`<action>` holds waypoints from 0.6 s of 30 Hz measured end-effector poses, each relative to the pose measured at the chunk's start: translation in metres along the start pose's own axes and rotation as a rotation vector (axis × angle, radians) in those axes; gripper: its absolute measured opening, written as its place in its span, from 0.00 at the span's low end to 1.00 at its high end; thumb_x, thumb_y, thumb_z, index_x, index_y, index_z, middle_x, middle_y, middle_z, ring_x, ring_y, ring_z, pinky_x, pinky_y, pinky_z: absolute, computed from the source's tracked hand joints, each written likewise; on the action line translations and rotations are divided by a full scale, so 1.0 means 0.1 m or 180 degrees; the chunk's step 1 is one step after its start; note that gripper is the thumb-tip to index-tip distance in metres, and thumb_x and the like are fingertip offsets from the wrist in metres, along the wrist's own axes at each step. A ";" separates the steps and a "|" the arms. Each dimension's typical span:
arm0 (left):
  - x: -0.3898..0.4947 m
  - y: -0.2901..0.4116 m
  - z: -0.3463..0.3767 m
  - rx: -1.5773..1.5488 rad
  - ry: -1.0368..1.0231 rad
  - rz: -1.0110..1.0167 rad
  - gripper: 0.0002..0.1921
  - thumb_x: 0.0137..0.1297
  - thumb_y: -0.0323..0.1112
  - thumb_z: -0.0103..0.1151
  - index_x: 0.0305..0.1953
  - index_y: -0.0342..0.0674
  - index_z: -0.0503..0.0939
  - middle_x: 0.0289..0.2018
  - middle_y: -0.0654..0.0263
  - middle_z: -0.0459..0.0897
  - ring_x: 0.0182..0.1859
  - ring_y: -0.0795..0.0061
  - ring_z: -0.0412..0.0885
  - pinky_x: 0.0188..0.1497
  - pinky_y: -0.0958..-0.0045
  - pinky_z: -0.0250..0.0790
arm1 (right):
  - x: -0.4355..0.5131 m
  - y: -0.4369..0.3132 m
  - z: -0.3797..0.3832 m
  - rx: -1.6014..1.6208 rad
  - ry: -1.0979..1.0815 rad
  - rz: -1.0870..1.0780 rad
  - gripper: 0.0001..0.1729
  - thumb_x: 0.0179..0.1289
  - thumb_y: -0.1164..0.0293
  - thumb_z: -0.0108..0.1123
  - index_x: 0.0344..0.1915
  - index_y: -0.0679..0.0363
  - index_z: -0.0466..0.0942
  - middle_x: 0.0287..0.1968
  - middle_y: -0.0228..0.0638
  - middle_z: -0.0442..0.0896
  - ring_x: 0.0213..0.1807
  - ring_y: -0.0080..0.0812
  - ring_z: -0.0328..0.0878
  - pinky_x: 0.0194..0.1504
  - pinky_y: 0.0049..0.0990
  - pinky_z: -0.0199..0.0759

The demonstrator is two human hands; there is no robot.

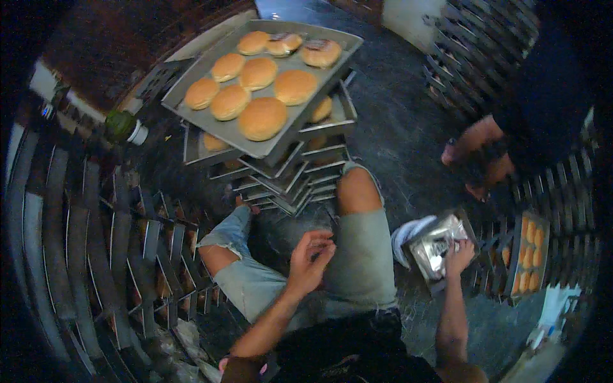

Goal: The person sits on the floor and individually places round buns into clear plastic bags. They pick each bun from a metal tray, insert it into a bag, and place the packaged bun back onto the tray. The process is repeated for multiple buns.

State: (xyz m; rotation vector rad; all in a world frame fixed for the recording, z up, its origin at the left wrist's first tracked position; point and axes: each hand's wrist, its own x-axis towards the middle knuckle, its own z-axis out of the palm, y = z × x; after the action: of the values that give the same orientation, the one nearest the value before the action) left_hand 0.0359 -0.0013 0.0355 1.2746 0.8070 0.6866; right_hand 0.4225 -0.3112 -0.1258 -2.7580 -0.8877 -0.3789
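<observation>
My left hand point(312, 262) hangs above my lap with fingers loosely curled, and nothing shows in it. At the right, my right hand point(459, 257) rests its fingers on shiny clear plastic bags point(433, 256) in a metal tray point(437, 286). Whether those fingers pinch a bag cannot be made out. Ahead of my knees, a metal baking tray point(191, 86) carries several round golden buns point(262, 118). Two at its far edge, including a wrapped bun point(321, 53), appear to be in clear film with dark print. This tray tops a crisscrossed stack of trays point(287, 191).
More stacked trays point(96, 239) stand along my left. On the right is another tray of buns point(529, 253), near a person's bare feet point(479, 153). A striped cloth or bag point(409, 237) lies beside the bag tray. A green jar with a white lid point(125, 127) is at the left.
</observation>
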 end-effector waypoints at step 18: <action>-0.62 -0.51 0.18 0.0531 -0.0758 -0.0443 0.21 0.71 0.31 0.67 0.61 0.36 0.77 0.60 0.57 0.83 0.61 0.66 0.81 0.65 0.64 0.73 | 0.22 -1.11 -1.32 0.1762 0.0626 -0.0088 0.11 0.57 0.72 0.74 0.35 0.60 0.80 0.53 0.46 0.84 0.58 0.51 0.80 0.62 0.44 0.70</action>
State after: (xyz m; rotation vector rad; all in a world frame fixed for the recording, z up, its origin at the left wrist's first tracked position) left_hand 0.0167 -0.0709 -0.0039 1.4055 0.7594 0.3531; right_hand 0.3510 -0.2486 0.0195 -2.1656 -0.8299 -0.3395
